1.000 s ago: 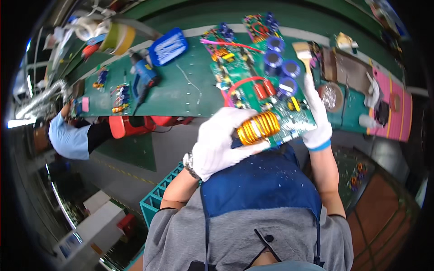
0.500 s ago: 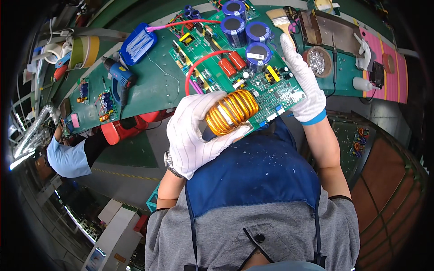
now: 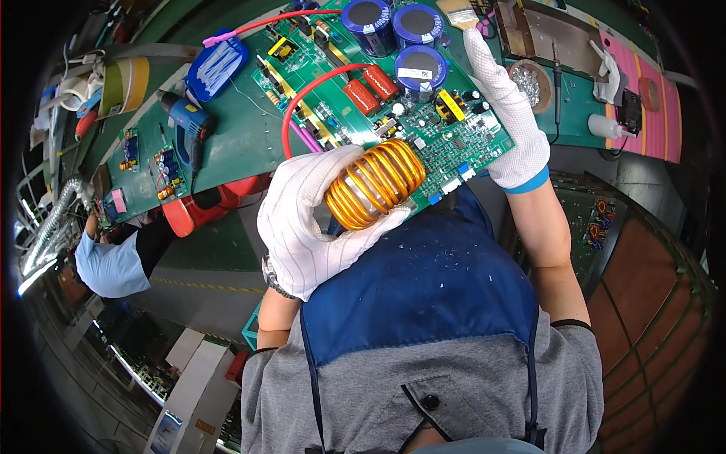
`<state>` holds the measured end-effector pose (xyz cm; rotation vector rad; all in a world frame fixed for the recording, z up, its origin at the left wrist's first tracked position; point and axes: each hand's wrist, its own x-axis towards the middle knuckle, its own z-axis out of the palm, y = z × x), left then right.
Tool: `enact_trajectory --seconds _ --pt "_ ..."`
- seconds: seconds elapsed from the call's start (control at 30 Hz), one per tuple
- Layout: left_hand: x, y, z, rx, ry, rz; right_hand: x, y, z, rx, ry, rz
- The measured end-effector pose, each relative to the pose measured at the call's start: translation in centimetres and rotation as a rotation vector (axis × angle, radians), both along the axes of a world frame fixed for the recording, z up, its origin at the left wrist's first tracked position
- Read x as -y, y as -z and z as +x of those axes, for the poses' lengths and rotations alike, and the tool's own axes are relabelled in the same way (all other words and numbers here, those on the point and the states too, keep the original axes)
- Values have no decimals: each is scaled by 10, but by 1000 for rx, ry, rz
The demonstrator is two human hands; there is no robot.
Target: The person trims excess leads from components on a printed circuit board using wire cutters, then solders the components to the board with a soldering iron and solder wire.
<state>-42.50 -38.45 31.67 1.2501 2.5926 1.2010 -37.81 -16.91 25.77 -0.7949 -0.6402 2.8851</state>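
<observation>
While the left hand (image 3: 293, 227) clasped the copper-wound inductor (image 3: 376, 184), the right hand (image 3: 516, 125) flanked the already populated circuit board (image 3: 456, 144), its grip unclear; remaining work was indiscernible.

On my board (image 3: 333, 113), one blue capacitor (image 3: 412, 57) bore a white label (image 3: 415, 74) with a square code. White print marked its two blue neighbours (image 3: 366, 13), and pale lettering the red parts (image 3: 361, 97).

I'm in an electronics workshop: I hold a circuit board (image 3: 333, 98) by a green bench (image 3: 238, 140), with smaller boards (image 3: 168, 172) and a power tool (image 3: 189, 119) left, a soldering iron (image 3: 557, 85) right, and a co-worker (image 3: 112, 265) far left.
</observation>
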Motion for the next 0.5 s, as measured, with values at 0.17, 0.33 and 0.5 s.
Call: enact_trajectory --seconds 0.17,0.33,0.5 --pt "-1 -2 1 -12 -7 9 -2 -2 -3 -66 -31 -80" --pt "-4 -1 2 -47 6 26 -7 -3 1 -155 -25 39" --pt "-7 -2 3 -48 17 5 -11 -9 -2 -131 -37 -25"
